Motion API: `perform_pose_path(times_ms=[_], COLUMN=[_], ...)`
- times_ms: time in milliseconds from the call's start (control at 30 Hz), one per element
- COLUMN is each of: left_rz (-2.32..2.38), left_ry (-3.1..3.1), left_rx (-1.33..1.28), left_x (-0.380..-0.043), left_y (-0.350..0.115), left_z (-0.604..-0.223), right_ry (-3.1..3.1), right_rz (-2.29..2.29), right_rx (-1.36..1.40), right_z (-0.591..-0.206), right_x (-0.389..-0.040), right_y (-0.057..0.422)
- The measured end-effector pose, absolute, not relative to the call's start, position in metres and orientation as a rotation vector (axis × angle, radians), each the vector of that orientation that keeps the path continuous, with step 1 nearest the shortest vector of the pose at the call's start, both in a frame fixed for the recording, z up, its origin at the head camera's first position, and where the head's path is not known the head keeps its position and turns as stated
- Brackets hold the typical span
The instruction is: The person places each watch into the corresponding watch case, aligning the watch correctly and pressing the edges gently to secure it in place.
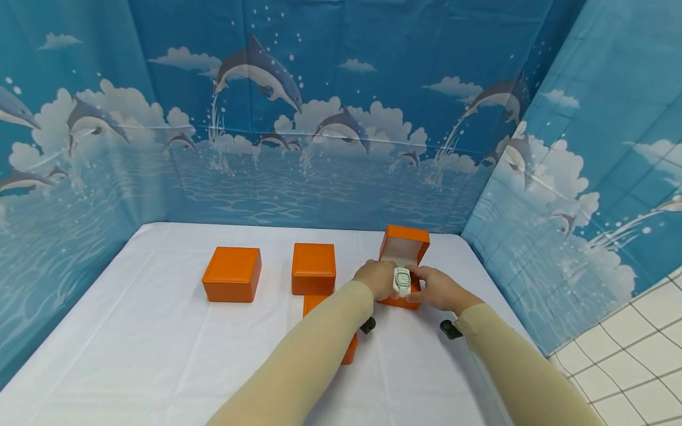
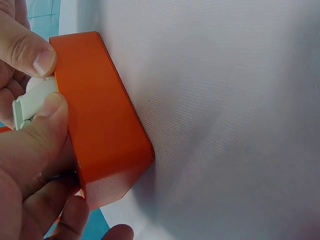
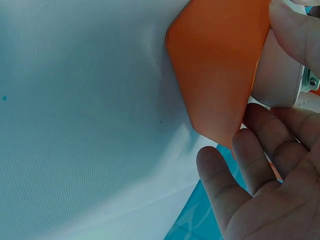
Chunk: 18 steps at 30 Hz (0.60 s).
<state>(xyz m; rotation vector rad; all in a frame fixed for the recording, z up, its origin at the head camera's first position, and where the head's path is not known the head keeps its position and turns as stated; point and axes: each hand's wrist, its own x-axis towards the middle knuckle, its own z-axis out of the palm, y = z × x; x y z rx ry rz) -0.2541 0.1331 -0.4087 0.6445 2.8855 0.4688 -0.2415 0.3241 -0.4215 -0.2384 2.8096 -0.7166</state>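
A pale green wristwatch (image 1: pixel 402 281) with a light strap is wrapped round a light cushion (image 3: pixel 277 75), at the mouth of an orange box (image 1: pixel 399 302). The box's lid (image 1: pixel 407 234) stands raised at the back, showing a pale lining. From the left side, my left hand (image 1: pixel 377 278) pinches the watch, its thumb lying on the strap near the box's front rim. My right hand (image 1: pixel 439 289) holds it from the other side. In the right wrist view that hand's thumb is at the cushion, while its lower fingers spread beside the box wall.
Two closed orange boxes, one at the left (image 1: pixel 232 272) and one near the middle (image 1: pixel 313 269), stand on the white tablecloth (image 1: pixel 133 355). Another orange box (image 1: pixel 314 303) is partly hidden by my left forearm. A dolphin-print curtain (image 1: pixel 319 177) rises behind the table.
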Motion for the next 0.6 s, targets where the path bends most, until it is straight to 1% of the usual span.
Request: perform_pose_path(times_ms=[600], left_rz=[0.485], left_ry=[2.879], left_rx=[0.658], left_x=[-0.2499], left_y=[0.1295], left_z=[-0.4048], right_ry=[2.794], right_rz=[-0.745], right_rx=[-0.254], right_z=[-0.4237], right_x=[-0.2442], right_y=[0.3262])
